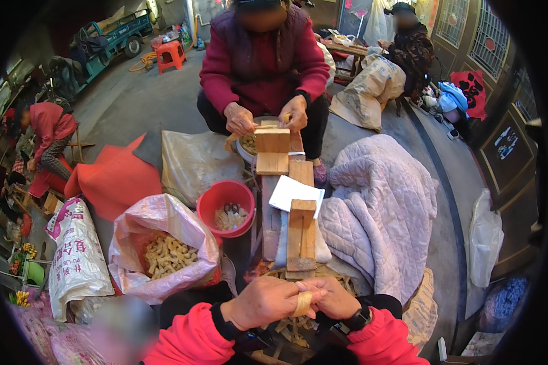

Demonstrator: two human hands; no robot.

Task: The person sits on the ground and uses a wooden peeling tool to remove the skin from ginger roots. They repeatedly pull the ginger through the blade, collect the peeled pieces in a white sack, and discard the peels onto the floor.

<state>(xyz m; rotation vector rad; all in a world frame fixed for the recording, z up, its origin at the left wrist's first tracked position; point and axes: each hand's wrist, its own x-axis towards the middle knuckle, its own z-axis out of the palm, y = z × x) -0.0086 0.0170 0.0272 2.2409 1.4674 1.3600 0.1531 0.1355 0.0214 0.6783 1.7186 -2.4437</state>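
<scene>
My left hand (263, 299) and my right hand (332, 295) meet at the lower middle of the head view, their fingertips pinching a folded, pale yellow flat strip (303, 304). Just beyond them stands a wooden block stand (302, 237) with an upright end piece, on a narrow bench (271, 214). A folded white cloth (293, 194) lies on the bench behind that stand. Below my hands, more pale strips (297, 331) hang or lie in a loose heap. The material between my fingers is partly hidden by them.
Across the bench a person works with strips at another wooden block (272, 141). To the left are a pink bucket (247, 230) with pale pieces and an open woven sack (123, 255) of knotted pieces. A quilted cover (379, 191) lies right. Other people sit farther off.
</scene>
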